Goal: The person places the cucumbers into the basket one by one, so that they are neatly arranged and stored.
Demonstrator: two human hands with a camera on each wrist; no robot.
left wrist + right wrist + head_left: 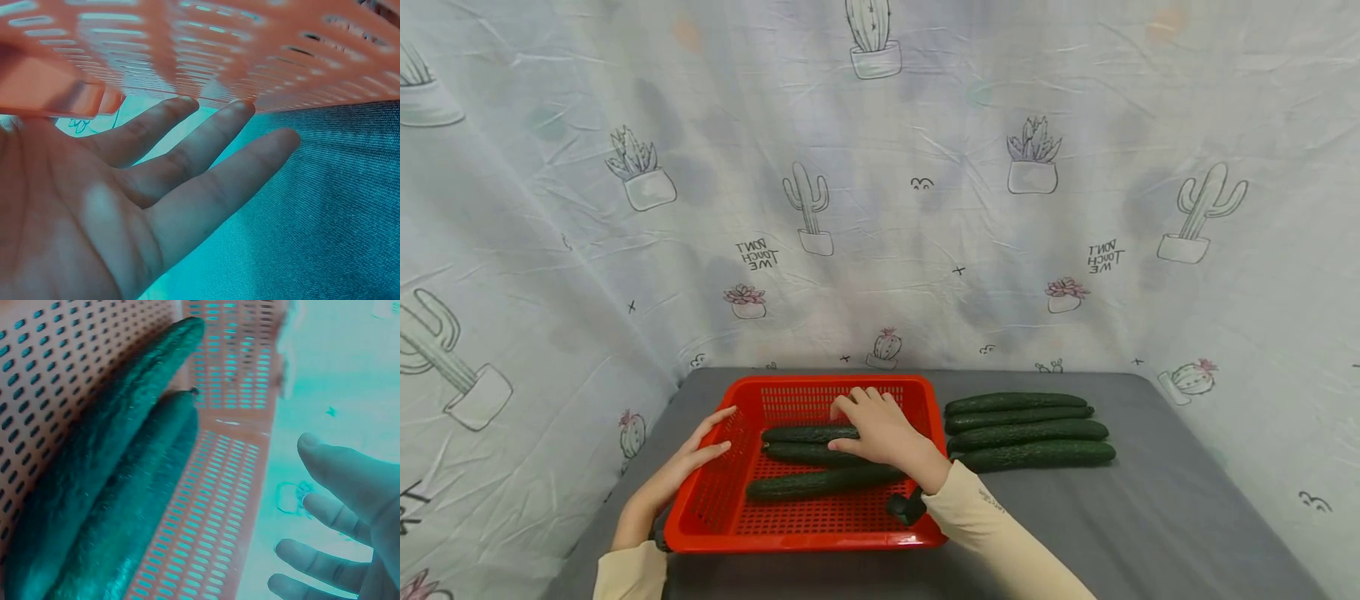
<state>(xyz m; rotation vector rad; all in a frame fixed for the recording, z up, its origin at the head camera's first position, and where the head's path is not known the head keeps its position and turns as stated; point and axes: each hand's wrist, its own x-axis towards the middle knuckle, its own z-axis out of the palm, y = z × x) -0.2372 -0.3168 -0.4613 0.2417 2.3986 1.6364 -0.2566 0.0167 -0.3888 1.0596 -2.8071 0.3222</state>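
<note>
The left hand (679,468), fingers extended, lay at the left side of the red basket (805,543), while the right hand (880,428), fingers parted and empty, hung over three cucumbers (816,486) inside, with four more cucumbers (1030,435) on the gray table (1150,508) to the right.

Backdrop cloth (917,125) has "DON'T TOUCH ME" in mirror-img caps, 2x: L print (757,255) & R print (1105,256). Partial lettering (412,505) at cloth's far L edge is cut off, unreadable; R sleeve (1000,533) has small dark txt, too tiny to read.
</note>
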